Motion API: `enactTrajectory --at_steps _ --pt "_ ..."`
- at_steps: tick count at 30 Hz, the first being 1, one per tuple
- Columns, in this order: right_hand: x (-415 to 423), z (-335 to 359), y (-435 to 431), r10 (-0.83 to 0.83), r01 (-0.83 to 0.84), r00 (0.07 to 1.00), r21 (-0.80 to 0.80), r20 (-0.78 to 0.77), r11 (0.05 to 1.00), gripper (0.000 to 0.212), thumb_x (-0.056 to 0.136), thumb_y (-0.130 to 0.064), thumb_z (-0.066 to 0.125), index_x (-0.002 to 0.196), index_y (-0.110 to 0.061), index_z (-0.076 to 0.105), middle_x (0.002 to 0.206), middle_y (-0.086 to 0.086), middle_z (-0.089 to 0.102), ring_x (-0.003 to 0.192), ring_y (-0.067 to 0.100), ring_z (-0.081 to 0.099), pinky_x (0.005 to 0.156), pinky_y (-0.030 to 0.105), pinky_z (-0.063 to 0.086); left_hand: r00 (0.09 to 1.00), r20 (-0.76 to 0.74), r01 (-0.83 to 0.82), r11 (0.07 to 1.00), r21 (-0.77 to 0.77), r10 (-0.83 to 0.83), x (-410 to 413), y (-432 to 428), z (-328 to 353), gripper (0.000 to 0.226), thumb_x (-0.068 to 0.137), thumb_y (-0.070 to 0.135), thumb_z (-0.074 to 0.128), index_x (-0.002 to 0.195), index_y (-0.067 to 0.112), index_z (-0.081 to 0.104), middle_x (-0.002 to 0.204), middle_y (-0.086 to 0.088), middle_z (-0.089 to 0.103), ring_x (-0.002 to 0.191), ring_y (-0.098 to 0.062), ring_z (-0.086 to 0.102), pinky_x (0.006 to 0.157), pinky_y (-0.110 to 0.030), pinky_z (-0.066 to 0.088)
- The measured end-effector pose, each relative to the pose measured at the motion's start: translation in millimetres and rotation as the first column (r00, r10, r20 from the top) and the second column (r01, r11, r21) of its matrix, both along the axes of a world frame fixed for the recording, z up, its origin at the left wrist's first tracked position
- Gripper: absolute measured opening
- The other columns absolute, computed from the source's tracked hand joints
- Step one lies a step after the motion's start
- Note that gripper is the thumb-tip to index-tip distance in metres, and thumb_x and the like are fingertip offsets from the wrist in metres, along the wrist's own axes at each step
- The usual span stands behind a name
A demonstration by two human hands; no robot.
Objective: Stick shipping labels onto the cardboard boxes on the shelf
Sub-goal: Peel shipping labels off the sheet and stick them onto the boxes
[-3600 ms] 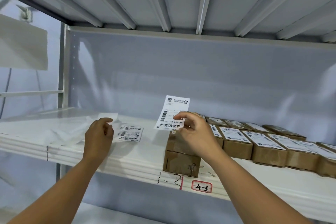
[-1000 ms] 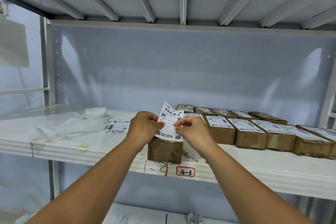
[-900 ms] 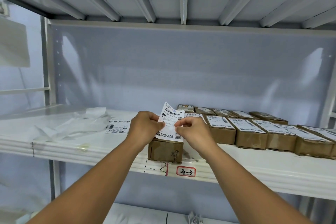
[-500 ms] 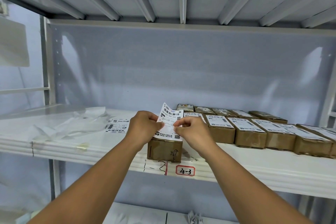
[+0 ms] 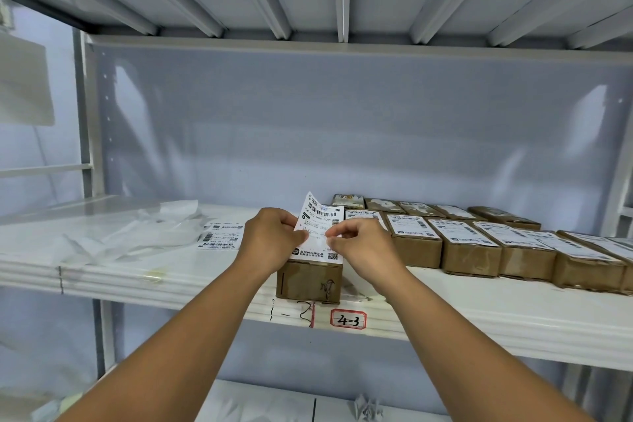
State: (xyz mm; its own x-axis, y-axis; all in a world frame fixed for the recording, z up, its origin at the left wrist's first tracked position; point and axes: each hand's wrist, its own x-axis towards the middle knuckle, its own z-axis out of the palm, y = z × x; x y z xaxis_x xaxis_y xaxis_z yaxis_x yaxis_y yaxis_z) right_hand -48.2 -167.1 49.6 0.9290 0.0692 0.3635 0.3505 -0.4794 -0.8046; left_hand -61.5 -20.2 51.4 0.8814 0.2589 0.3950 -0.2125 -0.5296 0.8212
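A white shipping label (image 5: pixel 319 229) with barcodes lies over the top of a brown cardboard box (image 5: pixel 309 281) at the front edge of the white shelf (image 5: pixel 479 312). Its near end sits on the box, its far end curls upward. My left hand (image 5: pixel 272 240) pinches the label's left edge and my right hand (image 5: pixel 363 243) pinches its right edge. To the right stand several labelled boxes (image 5: pixel 467 247) in rows.
Loose labels (image 5: pixel 221 236) and crumpled white backing paper (image 5: pixel 137 233) lie on the shelf's left part. A red-framed tag (image 5: pixel 348 320) reading 4-3 marks the shelf edge. An upper shelf hangs overhead; a lower shelf holds paper scraps (image 5: pixel 368 408).
My left hand left the backing paper and joined my right on the label. The label came down from upright in the air onto the front box; it barely moves over the last second.
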Motion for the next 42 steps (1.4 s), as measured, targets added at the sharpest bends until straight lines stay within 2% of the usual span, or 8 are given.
enactTrajectory --at_steps 7,10,25,31,33,36,39,42 --pt "2.1 -1.5 0.3 -0.017 0.018 1.0 -0.041 0.017 0.999 0.004 0.084 -0.018 0.069 0.086 -0.021 0.071 0.074 -0.008 0.058 0.07 0.008 0.055 0.059 0.017 0.041 0.999 0.021 -0.041 0.992 0.119 0.039 -1.5 -2.9 0.3 0.005 0.082 0.015 0.069 0.085 0.018 0.066 0.076 0.005 0.063 0.075 -0.013 0.059 0.059 -0.019 0.042" --pt "2.0 -1.5 0.9 -0.023 0.025 0.999 -0.079 0.031 0.997 0.005 0.084 -0.019 0.069 0.087 -0.022 0.071 0.073 -0.009 0.057 0.067 0.007 0.054 0.058 0.016 0.04 0.998 0.027 -0.059 0.984 0.166 0.055 -1.1 -4.0 0.1 0.006 0.083 0.015 0.069 0.083 0.018 0.063 0.071 0.007 0.058 0.074 -0.013 0.056 0.066 -0.02 0.04" --pt "2.8 -0.4 -0.7 -0.012 0.02 0.998 -0.148 0.056 0.989 0.008 0.083 -0.021 0.07 0.091 -0.023 0.07 0.069 -0.012 0.052 0.059 0.001 0.048 0.052 0.014 0.033 0.989 0.062 -0.147 0.952 0.27 0.135 3.3 -8.4 -1.9 0.014 0.086 0.018 0.066 0.097 0.01 0.066 0.088 -0.001 0.061 0.08 -0.014 0.053 0.071 -0.021 0.039" --pt "5.2 -1.1 1.5 -0.001 0.02 0.996 -0.227 0.085 0.974 0.012 0.087 -0.022 0.066 0.098 -0.021 0.069 0.071 -0.015 0.047 0.059 0.0 0.045 0.044 0.007 0.028 0.978 0.084 -0.209 0.849 0.484 0.193 7.2 -15.3 -6.3 0.025 0.09 0.022 0.059 0.109 0.006 0.06 0.11 -0.01 0.061 0.1 -0.025 0.057 0.077 -0.027 0.042" --pt "5.5 -2.1 2.1 0.001 0.023 0.995 -0.241 0.099 0.97 0.014 0.087 -0.02 0.064 0.1 -0.02 0.069 0.074 -0.017 0.045 0.065 0.001 0.046 0.046 0.005 0.027 0.974 0.089 -0.222 0.819 0.53 0.206 8.0 -17.2 -7.2 0.027 0.091 0.022 0.056 0.112 0.006 0.058 0.113 -0.012 0.058 0.104 -0.027 0.055 0.077 -0.028 0.042" --pt "5.6 -3.9 4.6 -0.01 0.035 0.994 -0.236 0.104 0.971 0.015 0.087 -0.018 0.063 0.101 -0.02 0.069 0.081 -0.012 0.048 0.08 0.009 0.046 0.051 0.005 0.025 0.969 0.1 -0.239 0.767 0.596 0.224 7.7 -18.7 -7.9 0.022 0.092 0.019 0.053 0.108 0.005 0.056 0.11 -0.012 0.056 0.101 -0.028 0.055 0.07 -0.028 0.039" --pt "5.9 -5.4 6.0 -0.021 0.048 0.993 -0.235 0.116 0.971 0.016 0.088 -0.016 0.062 0.101 -0.02 0.07 0.075 -0.016 0.046 0.08 0.01 0.046 0.049 0.005 0.024 0.958 0.131 -0.273 0.668 0.693 0.256 5.8 -20.8 -8.1 0.015 0.094 0.016 0.048 0.105 0.006 0.052 0.107 -0.011 0.053 0.096 -0.027 0.055 0.065 -0.028 0.034" --pt "4.3 -9.0 10.6 -0.04 0.076 0.988 -0.239 0.152 0.968 0.017 0.087 -0.013 0.059 0.1 -0.018 0.07 0.097 -0.004 0.06 0.088 0.012 0.051 0.06 0.015 0.033 0.932 0.19 -0.341 0.564 0.752 0.31 4.6 -22.8 -6.6 0.025 0.094 0.019 0.049 0.115 0.006 0.047 0.111 -0.009 0.053 0.103 -0.025 0.052 0.066 -0.029 0.034"
